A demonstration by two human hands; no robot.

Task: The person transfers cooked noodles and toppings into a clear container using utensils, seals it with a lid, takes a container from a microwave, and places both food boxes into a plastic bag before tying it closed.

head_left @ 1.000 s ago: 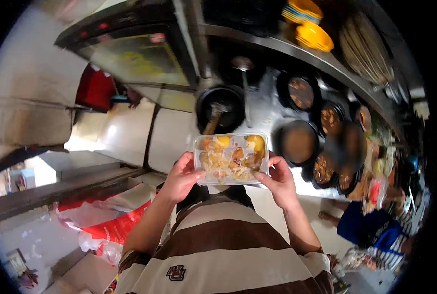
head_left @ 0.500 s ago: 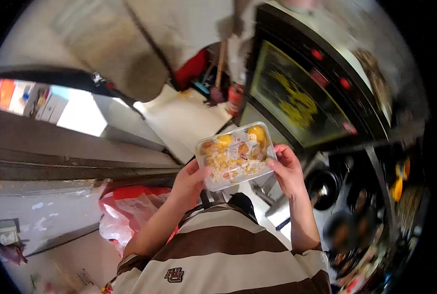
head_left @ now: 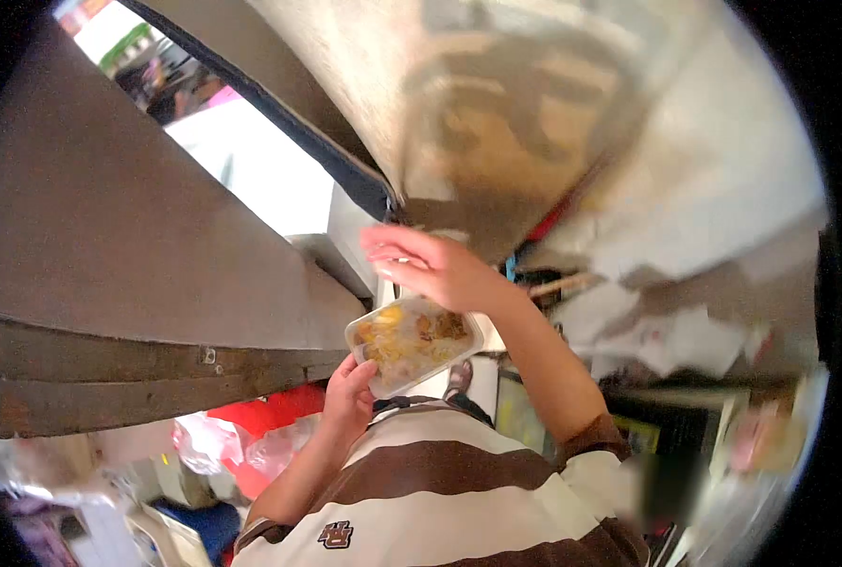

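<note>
Head view, looking down: nearest, across the lower middle of the frame, is the person's striped brown and cream shirt (head_left: 440,482), a small emblem (head_left: 336,536) at its lower left. Just beyond it, around the centre, a clear rectangular plastic container (head_left: 412,348) lies tilted in the frame, with yellow and brown food (head_left: 393,326) inside. The left hand (head_left: 350,392) has its grip clamped on the container's lower-left edge, the thumb over the rim. The right hand (head_left: 430,269) is above the container's upper part in the frame, blurred, fingers pointing left and the grip slightly apart; whether it touches the container cannot be told. Below the container, a foot in a sandal (head_left: 460,375) shows against the pale floor (head_left: 484,383). Left of the left hand, at the lower left, are red and whitish plastic bags (head_left: 270,439). A dark cabinet (head_left: 662,430) is at the lower right. Farther off, a broad brown ledge (head_left: 156,369) crosses the left side, pale crumpled material (head_left: 657,326) sits blurred at the right, and a bright opening (head_left: 256,161) shows at the upper left.
</note>
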